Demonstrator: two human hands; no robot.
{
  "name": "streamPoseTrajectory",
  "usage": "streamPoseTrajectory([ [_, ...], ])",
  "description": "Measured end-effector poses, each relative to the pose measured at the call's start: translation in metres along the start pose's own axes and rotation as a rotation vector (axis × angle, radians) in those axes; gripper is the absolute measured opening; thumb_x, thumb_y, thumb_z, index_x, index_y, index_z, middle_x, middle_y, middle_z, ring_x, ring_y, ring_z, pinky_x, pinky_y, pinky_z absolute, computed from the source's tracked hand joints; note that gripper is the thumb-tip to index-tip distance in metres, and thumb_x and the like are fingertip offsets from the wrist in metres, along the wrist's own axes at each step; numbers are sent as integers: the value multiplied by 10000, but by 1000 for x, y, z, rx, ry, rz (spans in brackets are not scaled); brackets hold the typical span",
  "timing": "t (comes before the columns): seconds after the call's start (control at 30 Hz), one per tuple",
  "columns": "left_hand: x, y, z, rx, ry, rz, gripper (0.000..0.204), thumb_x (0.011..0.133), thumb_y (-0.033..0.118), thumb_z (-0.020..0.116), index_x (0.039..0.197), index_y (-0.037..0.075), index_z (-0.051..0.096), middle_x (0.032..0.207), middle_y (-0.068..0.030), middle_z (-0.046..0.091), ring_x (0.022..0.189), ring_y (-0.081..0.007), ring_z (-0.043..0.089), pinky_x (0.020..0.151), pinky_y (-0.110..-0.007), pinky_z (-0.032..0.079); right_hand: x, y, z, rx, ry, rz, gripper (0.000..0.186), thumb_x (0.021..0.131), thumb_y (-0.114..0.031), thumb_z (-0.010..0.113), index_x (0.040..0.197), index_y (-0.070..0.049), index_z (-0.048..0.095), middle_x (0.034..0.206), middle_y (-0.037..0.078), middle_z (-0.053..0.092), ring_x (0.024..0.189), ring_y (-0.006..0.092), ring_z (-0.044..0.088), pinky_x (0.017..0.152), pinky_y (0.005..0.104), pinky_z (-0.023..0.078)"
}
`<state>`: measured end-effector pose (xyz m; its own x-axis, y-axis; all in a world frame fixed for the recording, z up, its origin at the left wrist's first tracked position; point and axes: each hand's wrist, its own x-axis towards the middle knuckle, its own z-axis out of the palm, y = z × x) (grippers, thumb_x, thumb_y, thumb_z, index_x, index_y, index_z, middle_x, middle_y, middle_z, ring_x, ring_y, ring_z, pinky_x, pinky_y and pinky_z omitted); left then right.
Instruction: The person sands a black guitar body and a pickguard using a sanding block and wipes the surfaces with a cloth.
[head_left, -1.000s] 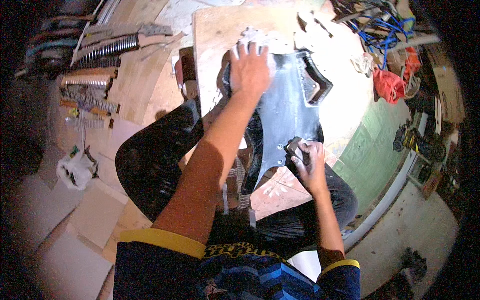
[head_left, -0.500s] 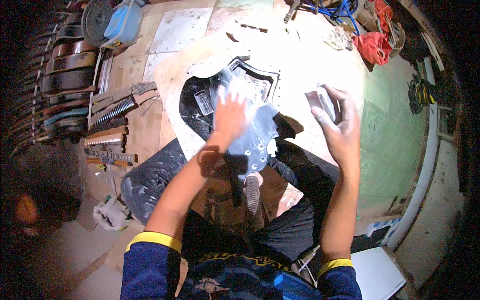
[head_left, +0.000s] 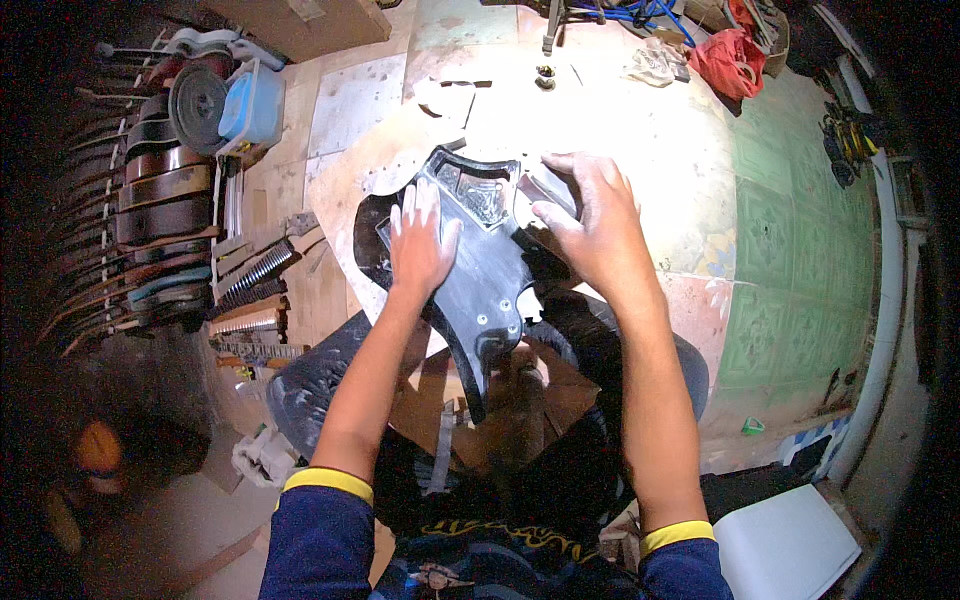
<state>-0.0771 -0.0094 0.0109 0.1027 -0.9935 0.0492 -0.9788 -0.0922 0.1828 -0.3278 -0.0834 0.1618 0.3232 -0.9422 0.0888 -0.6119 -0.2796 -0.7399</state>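
A black electric guitar body [head_left: 484,262] with cut-out cavities and screw holes lies in front of me, its face grey with dust. My left hand [head_left: 422,240] rests flat on its left part, fingers straight and pointing away from me, the fingertips white with powder. In my right hand [head_left: 600,212] is a sanding block [head_left: 552,190], gripped between thumb and fingers. That block is just off the body's right edge, and I cannot tell whether it touches.
A pale board [head_left: 340,180] lies under the guitar body. Along the left stand several guitars [head_left: 165,190], a blue container [head_left: 252,108] and long metal tools [head_left: 260,275]. A red bag [head_left: 728,66] sits at the far right, beyond green floor tiles [head_left: 790,260].
My right hand has come left with the sanding block, close to the guitar body. My left hand, smeared by motion before, now lies sharp and flat on it. The guitar body has turned slightly.
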Motion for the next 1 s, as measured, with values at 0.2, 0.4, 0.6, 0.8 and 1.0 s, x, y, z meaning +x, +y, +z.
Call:
streamPoseTrajectory([
  [0.2,-24,23,-8,-33,-99,105,776,945,487,603,1566,85,371,1633,-182,327,1520,-390,261,1230,-565,185,-3,-5,-8,23,24,-24,452,828,-197,788,1249,-169,629,1200,159,595,1161,391,549,992,508,435],
  [0.4,-9,21,-11,-48,-27,-80,764,916,505,638,1529,93,445,1617,-205,352,1518,-397,266,1230,-563,193,-4,-7,-6,28,28,-9,460,829,-200,788,1257,-169,623,1202,171,584,1155,397,547,984,512,437],
  [0.6,-19,16,-16,5,-51,-4,765,898,540,652,1543,183,446,1620,-222,336,1514,-420,259,1213,-592,212,-2,-9,-11,-8,39,-16,463,833,-195,786,1264,-169,619,1207,171,580,1151,397,547,973,520,441],
  [0.8,-22,28,1,16,22,-102,809,930,560,597,1557,90,398,1632,-233,307,1520,-413,249,1226,-588,174,-4,-9,-6,-9,59,-41,472,827,-186,785,1269,-173,621,1211,172,579,1152,399,546,977,518,444],
  [1.0,-81,118,9,48,-560,290,797,903,547,603,1437,-35,496,1524,-251,446,1479,-461,299,1226,-612,143,-4,-11,-5,-22,55,-39,484,818,-186,790,1272,-178,622,1218,160,581,1168,394,539,994,514,439],
])
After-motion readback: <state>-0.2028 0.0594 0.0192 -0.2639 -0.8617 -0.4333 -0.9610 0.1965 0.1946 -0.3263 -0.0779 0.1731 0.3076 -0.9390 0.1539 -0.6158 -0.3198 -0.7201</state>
